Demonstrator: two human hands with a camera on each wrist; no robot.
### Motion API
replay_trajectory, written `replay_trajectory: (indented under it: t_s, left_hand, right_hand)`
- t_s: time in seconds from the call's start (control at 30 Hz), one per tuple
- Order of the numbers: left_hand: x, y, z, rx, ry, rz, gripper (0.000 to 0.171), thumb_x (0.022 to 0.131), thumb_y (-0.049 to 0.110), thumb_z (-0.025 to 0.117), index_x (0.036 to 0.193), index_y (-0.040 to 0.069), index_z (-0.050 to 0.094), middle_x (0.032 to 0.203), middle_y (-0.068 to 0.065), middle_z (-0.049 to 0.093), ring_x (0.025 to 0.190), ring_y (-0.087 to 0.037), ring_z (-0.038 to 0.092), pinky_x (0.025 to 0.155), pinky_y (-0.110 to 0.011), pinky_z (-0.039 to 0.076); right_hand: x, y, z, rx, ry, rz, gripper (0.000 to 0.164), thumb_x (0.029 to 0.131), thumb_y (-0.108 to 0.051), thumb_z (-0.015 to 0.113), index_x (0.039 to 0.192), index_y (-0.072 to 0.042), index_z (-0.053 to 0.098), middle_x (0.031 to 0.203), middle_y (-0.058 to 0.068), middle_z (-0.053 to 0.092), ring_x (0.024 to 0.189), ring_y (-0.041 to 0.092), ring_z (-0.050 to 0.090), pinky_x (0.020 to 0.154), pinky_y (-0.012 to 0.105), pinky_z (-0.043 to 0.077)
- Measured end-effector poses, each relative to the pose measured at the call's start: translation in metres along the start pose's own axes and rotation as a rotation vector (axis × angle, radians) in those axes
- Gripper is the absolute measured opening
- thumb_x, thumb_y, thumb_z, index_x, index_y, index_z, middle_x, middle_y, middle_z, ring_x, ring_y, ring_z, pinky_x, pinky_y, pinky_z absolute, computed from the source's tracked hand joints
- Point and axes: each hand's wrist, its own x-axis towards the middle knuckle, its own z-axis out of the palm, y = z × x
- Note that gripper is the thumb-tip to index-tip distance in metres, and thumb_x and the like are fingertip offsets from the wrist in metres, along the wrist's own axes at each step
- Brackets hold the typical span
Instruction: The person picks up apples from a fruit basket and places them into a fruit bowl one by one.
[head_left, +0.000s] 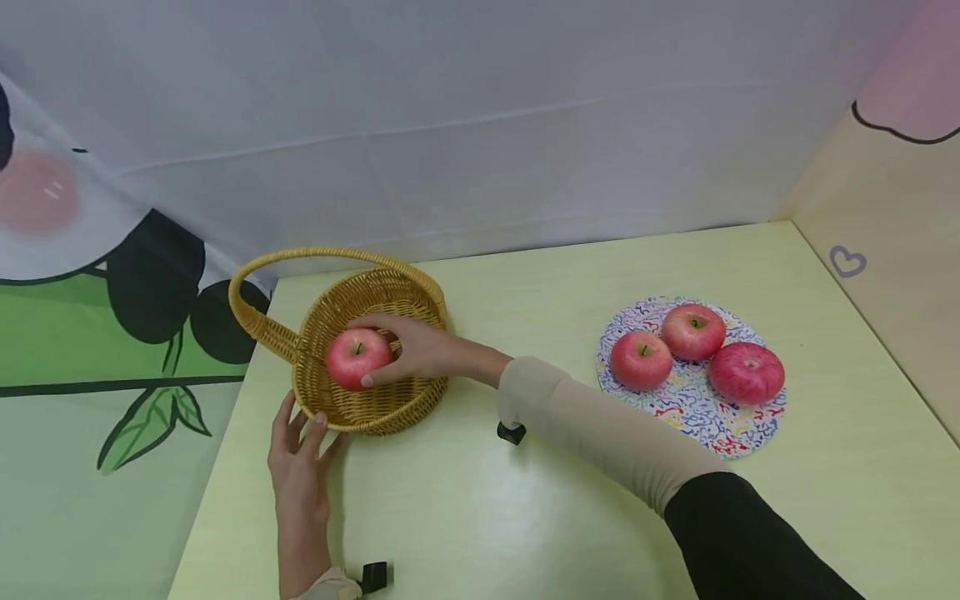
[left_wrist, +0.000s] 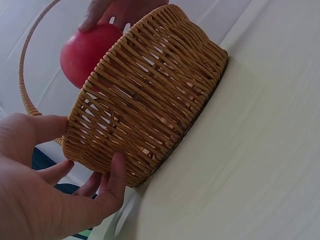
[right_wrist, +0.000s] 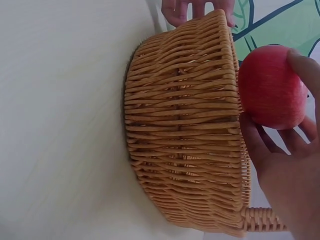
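Observation:
My right hand (head_left: 420, 346) holds a red apple (head_left: 358, 358) between thumb and fingers over the round wicker basket (head_left: 375, 421). In the right wrist view the apple (right_wrist: 274, 87) shows at the basket's rim, above the woven wall (right_wrist: 185, 125). My left hand (head_left: 302, 467) rests against the near left side of the basket. Its spread fingertips touch the rim and the outer wall (left_wrist: 145, 100) in the left wrist view. The basket stands upright, its tall arched handle (head_left: 330, 252) leaning out to the far left.
On the right of the pale table (head_left: 487, 517) lies a round patterned mat (head_left: 675, 404). It bears three red apples (head_left: 693, 332). A white cloth backdrop (head_left: 480, 150) stands behind the table, with printed panels to either side.

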Motion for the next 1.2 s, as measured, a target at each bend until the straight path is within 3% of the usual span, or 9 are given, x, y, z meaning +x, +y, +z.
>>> replay_trajectory:
  t_s: [0.37, 0.63, 0.93, 1.2]
  left_hand:
    - [0.001, -0.001, 0.002, -0.007, 0.0, 0.003, 0.065, 0.105, 0.026, 0.063, 0.162, 0.04, 0.032, 0.163, -0.005, 0.033, 0.143, -0.026, 0.043, 0.085, -0.021, 0.061]
    - [0.002, -0.001, 0.0, 0.012, 0.019, -0.029, 0.066, 0.106, 0.028, 0.062, 0.161, 0.043, 0.031, 0.166, -0.003, 0.031, 0.147, -0.025, 0.04, 0.085, -0.018, 0.061]
    - [0.001, 0.0, 0.0, 0.01, 0.013, -0.017, 0.065, 0.106, 0.027, 0.062, 0.161, 0.042, 0.031, 0.165, -0.003, 0.032, 0.146, -0.026, 0.04, 0.084, -0.018, 0.061]
    - [0.001, 0.0, 0.001, 0.001, 0.021, -0.019, 0.066, 0.105, 0.028, 0.063, 0.161, 0.042, 0.032, 0.164, -0.002, 0.033, 0.146, -0.027, 0.04, 0.083, -0.019, 0.061]
  right_hand:
    - [-0.012, -0.007, -0.011, 0.017, -0.056, -0.065, 0.082, 0.088, -0.035, 0.085, 0.157, -0.025, 0.043, 0.144, -0.005, 0.056, 0.131, 0.013, 0.055, 0.097, 0.023, 0.056]
    - [-0.023, -0.013, -0.018, 0.037, -0.099, -0.078, 0.082, 0.087, -0.034, 0.085, 0.157, -0.026, 0.044, 0.146, -0.007, 0.055, 0.131, 0.012, 0.053, 0.099, 0.024, 0.057]
    - [-0.039, -0.019, -0.024, 0.098, -0.134, -0.09, 0.077, 0.088, -0.031, 0.085, 0.154, -0.026, 0.047, 0.146, -0.007, 0.054, 0.13, 0.012, 0.055, 0.104, 0.033, 0.057]
    - [-0.053, -0.021, -0.034, 0.094, -0.147, -0.095, 0.076, 0.087, -0.033, 0.086, 0.153, -0.031, 0.049, 0.148, -0.009, 0.053, 0.132, 0.009, 0.055, 0.105, 0.031, 0.056]
